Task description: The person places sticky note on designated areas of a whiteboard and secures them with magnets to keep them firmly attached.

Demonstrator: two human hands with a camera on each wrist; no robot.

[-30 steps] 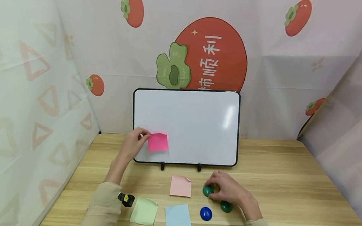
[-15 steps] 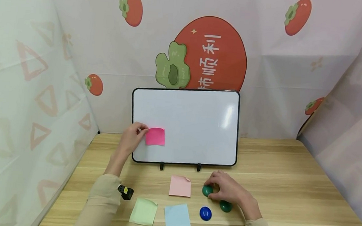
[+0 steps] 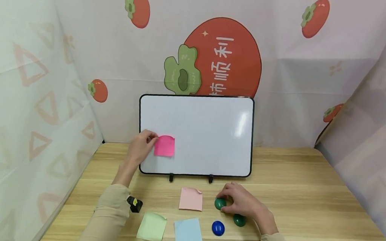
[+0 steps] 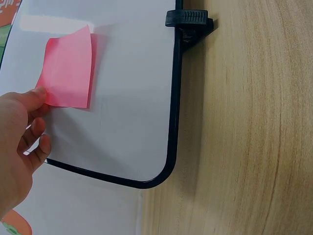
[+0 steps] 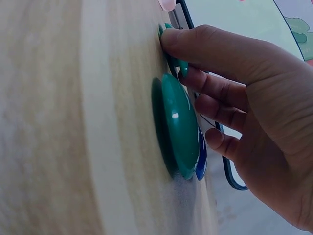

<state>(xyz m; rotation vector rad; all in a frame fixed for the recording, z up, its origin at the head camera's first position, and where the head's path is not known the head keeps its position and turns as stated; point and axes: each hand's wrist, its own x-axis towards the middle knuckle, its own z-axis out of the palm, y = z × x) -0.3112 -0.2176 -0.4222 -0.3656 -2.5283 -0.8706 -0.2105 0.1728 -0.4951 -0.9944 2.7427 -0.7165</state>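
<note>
A bright pink sticky note (image 3: 164, 147) is pinched at its upper left corner between thumb and fingers of my left hand (image 3: 139, 146). It overlaps the lower left of the whiteboard (image 3: 208, 137), and in the left wrist view its far edge casts a shadow on the board. On the table, my right hand (image 3: 243, 202) grips a green domed magnet (image 3: 219, 203) by its sides with thumb and index finger. Under that hand lies a second green magnet (image 5: 180, 127); a blue magnet (image 3: 218, 228) is just in front.
Pale pink (image 3: 191, 199), light green (image 3: 152, 227) and light blue (image 3: 188, 234) sticky notes lie on the wooden table (image 3: 309, 197). Two black feet (image 3: 210, 179) support the upright whiteboard. Printed cloth (image 3: 284, 78) hangs behind and along both sides.
My left hand has moved slightly up and left across the whiteboard with the bright pink note, which now hangs straighter. The right hand stays on the green magnet.
</note>
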